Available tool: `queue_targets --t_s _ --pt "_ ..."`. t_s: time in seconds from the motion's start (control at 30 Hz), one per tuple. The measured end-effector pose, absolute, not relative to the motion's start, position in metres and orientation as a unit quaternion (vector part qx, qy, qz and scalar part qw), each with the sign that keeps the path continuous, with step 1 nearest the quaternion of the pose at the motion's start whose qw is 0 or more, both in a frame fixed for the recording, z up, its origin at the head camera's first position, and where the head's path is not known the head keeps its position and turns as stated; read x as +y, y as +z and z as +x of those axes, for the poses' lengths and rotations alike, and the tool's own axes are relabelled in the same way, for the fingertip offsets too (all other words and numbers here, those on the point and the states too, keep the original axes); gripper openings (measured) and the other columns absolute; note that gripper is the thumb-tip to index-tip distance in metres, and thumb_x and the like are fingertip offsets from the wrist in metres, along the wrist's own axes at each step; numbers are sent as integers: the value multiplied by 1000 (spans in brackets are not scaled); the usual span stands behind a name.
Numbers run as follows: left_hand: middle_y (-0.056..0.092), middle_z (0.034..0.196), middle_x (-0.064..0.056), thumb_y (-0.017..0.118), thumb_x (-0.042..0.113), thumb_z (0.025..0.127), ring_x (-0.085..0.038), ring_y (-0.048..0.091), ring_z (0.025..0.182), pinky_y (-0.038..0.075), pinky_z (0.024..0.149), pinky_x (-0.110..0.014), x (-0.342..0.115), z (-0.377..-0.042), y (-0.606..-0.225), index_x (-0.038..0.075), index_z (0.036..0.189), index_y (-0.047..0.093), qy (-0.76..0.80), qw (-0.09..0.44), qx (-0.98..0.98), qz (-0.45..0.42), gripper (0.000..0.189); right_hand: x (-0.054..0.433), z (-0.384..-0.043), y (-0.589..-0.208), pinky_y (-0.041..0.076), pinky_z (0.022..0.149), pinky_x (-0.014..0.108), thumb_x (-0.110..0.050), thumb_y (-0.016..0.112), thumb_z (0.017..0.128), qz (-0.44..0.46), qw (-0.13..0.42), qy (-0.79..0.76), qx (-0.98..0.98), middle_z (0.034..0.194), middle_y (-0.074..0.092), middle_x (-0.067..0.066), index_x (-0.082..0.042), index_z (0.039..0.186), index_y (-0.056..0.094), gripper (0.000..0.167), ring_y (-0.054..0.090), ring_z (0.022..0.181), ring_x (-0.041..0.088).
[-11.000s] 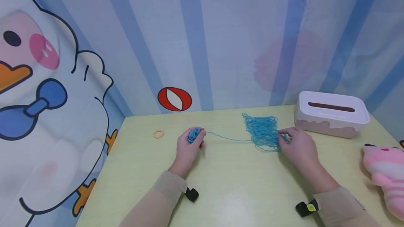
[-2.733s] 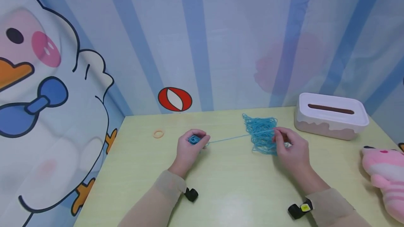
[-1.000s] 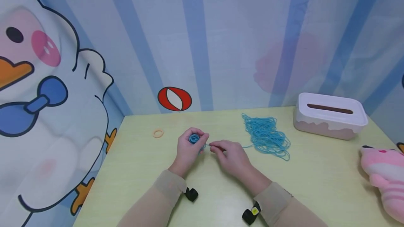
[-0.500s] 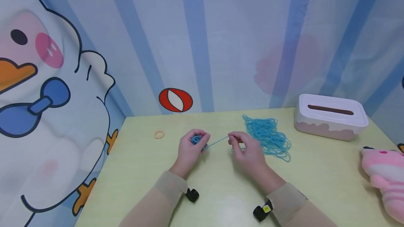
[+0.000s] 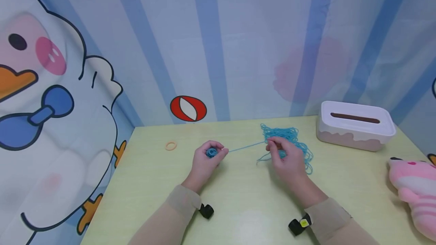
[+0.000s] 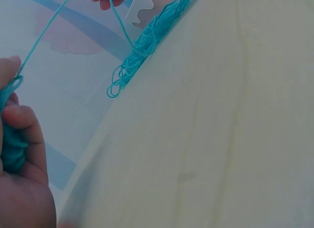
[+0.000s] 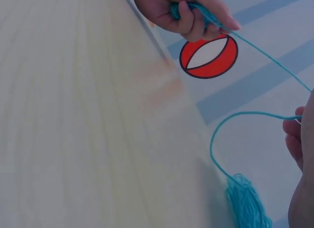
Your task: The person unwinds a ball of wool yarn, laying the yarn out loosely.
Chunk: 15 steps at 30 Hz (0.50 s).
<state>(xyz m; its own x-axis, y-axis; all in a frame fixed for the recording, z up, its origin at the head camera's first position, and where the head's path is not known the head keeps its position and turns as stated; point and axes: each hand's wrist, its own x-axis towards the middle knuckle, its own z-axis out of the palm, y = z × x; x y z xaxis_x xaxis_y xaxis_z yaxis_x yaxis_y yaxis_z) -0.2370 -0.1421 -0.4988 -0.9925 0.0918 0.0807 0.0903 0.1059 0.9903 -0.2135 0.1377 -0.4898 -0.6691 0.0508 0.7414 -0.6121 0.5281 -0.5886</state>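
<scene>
In the head view my left hand [image 5: 203, 165] grips a small wound ball of blue yarn [image 5: 211, 152], its fingers curled round it. A single yarn strand [image 5: 246, 147] runs taut from there to my right hand [image 5: 289, 160], which pinches it between thumb and fingertips. Behind and below the right hand lies a loose heap of the same yarn [image 5: 280, 133], partly covered by that hand. From the right hand a slack length [image 7: 214, 139] curves down to the heap in the right wrist view. The left wrist view shows the ball [image 6: 13, 148] tucked inside the left fingers.
A light orange ring [image 5: 171, 146] lies on the table [image 5: 238, 199] left of the left hand. At the back right stands a white and pink tissue box [image 5: 355, 126]. A pink plush toy [image 5: 415, 192] sits at the right edge. A printed curtain [image 5: 245, 48] hangs behind.
My right hand has gone from close beside the left hand out to the right, lengthening the strand between them. The left hand stays nearly in place, still holding the ball.
</scene>
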Motion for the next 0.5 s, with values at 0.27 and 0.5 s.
queue_targets --t_s 0.27,0.5 --pt "72 112 -5 85 32 99 -22 62 99 57 77 -27 -144 -237 -501 11 117 74 660 -2 748 72 29 160 -213 -482 51 86 1 5 74 99 161 395 452 -783 87 82 8 3 108 79 10 76 79 14" --pt "72 114 -4 82 31 101 -23 62 110 56 96 -33 -143 -238 -500 7 123 74 645 -15 760 84 33 186 -210 -480 49 81 -1 6 72 101 135 393 450 -790 86 80 15 6 110 77 11 62 89 -23"
